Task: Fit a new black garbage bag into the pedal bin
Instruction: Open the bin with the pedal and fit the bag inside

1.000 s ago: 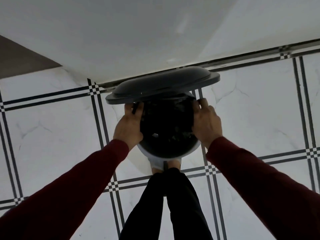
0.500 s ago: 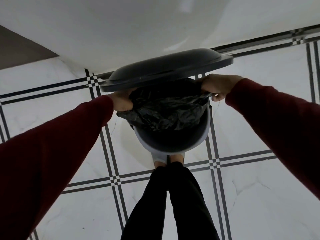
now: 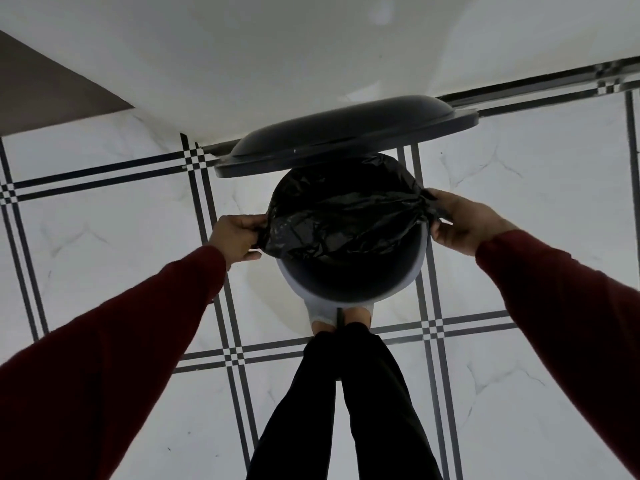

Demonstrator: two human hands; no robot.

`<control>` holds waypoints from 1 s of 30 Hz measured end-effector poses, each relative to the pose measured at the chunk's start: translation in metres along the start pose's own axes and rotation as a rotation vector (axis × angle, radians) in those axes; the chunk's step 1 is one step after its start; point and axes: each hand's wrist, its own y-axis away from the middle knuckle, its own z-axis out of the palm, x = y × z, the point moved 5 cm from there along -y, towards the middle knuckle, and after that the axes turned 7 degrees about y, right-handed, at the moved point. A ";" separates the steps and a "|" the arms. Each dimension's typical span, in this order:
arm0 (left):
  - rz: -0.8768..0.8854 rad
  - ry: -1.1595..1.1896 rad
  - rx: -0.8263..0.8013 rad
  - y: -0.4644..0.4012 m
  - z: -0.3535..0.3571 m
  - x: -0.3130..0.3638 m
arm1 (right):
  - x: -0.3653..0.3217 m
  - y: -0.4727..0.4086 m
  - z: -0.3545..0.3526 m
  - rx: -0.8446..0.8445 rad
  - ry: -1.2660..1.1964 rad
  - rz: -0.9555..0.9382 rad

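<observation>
The round pedal bin (image 3: 391, 291) stands on the floor below me, its dark lid (image 3: 346, 136) raised at the far side. A crumpled black garbage bag (image 3: 346, 220) lies across the far half of the bin's mouth. My left hand (image 3: 237, 239) pinches the bag's edge at the bin's left rim. My right hand (image 3: 464, 220) grips the bag's edge at the right rim. The near part of the grey rim is bare, with the dark inside showing.
White marble floor tiles with black striped borders (image 3: 239, 355) surround the bin. A white wall (image 3: 277, 46) rises just behind the lid. My legs in black trousers (image 3: 346, 410) and my feet (image 3: 341, 322) stand at the bin's near side.
Both hands have come nearer along the rim, drawing the bag's edge further over the bin's mouth. The view has shifted, so the bin sits more to the right.
</observation>
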 end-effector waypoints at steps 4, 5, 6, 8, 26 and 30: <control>0.118 0.113 0.247 0.018 0.003 -0.009 | -0.006 0.018 -0.002 0.230 0.343 -0.318; 0.120 0.164 0.291 0.023 0.003 -0.012 | -0.012 0.022 -0.002 0.331 0.443 -0.391; 0.109 0.220 0.315 0.027 0.004 -0.015 | -0.016 0.024 0.000 0.388 0.551 -0.428; 0.064 0.312 0.307 0.036 0.007 -0.021 | -0.022 0.028 0.009 0.386 0.721 -0.412; 0.063 0.094 0.020 0.070 0.046 -0.031 | -0.019 0.049 -0.005 0.293 0.744 -0.214; 0.225 -0.060 0.037 0.074 0.054 -0.042 | -0.014 0.056 -0.001 0.417 0.936 -0.423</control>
